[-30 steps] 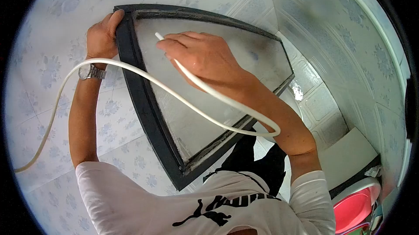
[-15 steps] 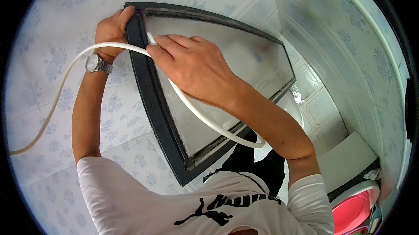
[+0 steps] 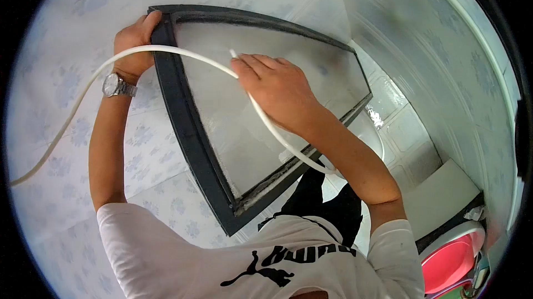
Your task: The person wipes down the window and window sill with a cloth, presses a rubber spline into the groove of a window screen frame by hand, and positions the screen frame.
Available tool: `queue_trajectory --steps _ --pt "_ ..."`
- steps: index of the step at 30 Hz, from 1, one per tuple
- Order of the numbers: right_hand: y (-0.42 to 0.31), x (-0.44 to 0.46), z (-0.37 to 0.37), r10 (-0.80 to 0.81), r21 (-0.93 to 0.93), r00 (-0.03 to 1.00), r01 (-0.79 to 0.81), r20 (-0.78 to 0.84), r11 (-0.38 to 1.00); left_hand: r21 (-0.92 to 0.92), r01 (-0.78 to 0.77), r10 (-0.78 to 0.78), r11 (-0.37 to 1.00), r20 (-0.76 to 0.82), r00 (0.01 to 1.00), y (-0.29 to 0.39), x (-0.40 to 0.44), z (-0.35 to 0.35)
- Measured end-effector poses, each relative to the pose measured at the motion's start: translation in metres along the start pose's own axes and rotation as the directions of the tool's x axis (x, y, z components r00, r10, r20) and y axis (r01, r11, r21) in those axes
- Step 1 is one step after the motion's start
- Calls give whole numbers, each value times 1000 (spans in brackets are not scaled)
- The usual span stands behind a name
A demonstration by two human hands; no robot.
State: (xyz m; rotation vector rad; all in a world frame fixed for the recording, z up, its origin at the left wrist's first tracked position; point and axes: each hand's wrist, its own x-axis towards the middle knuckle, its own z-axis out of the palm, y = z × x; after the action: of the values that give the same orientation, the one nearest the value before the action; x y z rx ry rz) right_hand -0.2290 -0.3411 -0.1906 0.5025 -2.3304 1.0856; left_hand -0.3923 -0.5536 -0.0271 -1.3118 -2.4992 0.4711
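Observation:
A dark-framed panel (image 3: pixel 194 149) with a cloudy, wet-looking pane stands tilted in front of me. At its upper left corner my left hand (image 3: pixel 135 44) grips the frame, thumb over the edge; a metal watch (image 3: pixel 118 85) is on that wrist. Over the pane my right hand (image 3: pixel 276 89) is closed around a white hose (image 3: pixel 280 139), whose tip sticks out above the fingers. From this hand the hose loops down by my right forearm, and another stretch arches left over my left wrist.
Pale tiled walls with blue flowers (image 3: pixel 66 82) surround the panel. Wet floor tiles (image 3: pixel 397 105) show at the right, beside a partly hidden white rounded basin. Lower right are a pale board (image 3: pixel 441 199) and a pink basin (image 3: pixel 448 265).
My right hand with the hose moved left toward the frame, then back right over the pane. My left hand and the panel shifted slightly right, then back left.

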Motion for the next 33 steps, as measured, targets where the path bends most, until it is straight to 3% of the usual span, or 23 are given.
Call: queue_trajectory --steps 5,12,17,21,26,33 --pt "27 -22 4 95 26 995 -95 0 995 15 5 -5 1000 23 1000 -8 2 0" --pt "40 -39 4 113 36 994 -112 -15 993 25 -32 32 999 0 999 -10 3 -1" --pt "28 -23 0 -48 147 994 62 -95 987 67 -20 19 998 16 1000 -5 5 -5" --pt "29 -23 3 -62 163 994 77 -95 984 58 -74 76 996 -37 996 -10 4 -4" --pt "56 -49 11 101 115 992 -108 71 987 11 -8 8 1000 5 1000 -7 2 -7" --pt "109 -96 34 321 28 939 -327 124 945 84 9 -12 996 35 999 -12 0 -14"
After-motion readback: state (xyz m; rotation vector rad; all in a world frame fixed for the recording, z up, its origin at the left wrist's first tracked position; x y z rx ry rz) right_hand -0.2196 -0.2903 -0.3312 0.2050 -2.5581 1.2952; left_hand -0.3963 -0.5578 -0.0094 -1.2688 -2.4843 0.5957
